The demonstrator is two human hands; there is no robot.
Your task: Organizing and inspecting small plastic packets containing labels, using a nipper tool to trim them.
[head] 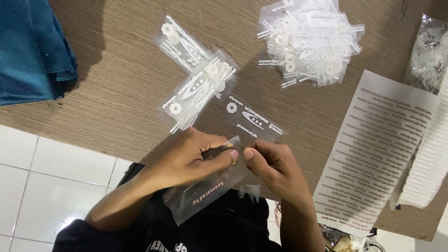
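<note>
Blue cloth: a folded dark blue cloth (32, 46) lies at the far left on the brown wood-grain table (112, 70), partly over its edge.
Floor: white floor tiles (46, 177) show below the table edge at the left.
Left hand: the left hand (191, 158) is closed on a small clear plastic bag with white print (205, 186); the thumb presses on the upper end of the bag and the other fingers are curled behind it. The bag hangs over the table edge, above the dark clothing of the person.
Small part: something small and yellowish shows at the top of the bag between both thumbs; it is too small to say what it is.
Loose bags: a few flat clear printed bags with white flower-shaped plastic pieces (196, 79) lie on the table just above the hands, overlapping each other.
Right hand: the right hand (273, 165) pinches the same clear bag at its upper end, thumb tip near the left thumb, fingers folded in.
Pile: a heap of filled clear bags (308, 42) rests at the top of the table, well apart from the hands.
Paper: a white printed sheet with many short text rows (373, 149) lies at the right of the right hand.
White strips: a stack of white strips (427, 168) lies on the right edge of the sheet.
Far right bag: a larger clear bag with white pieces (427, 46) sits in the top right corner.
</note>
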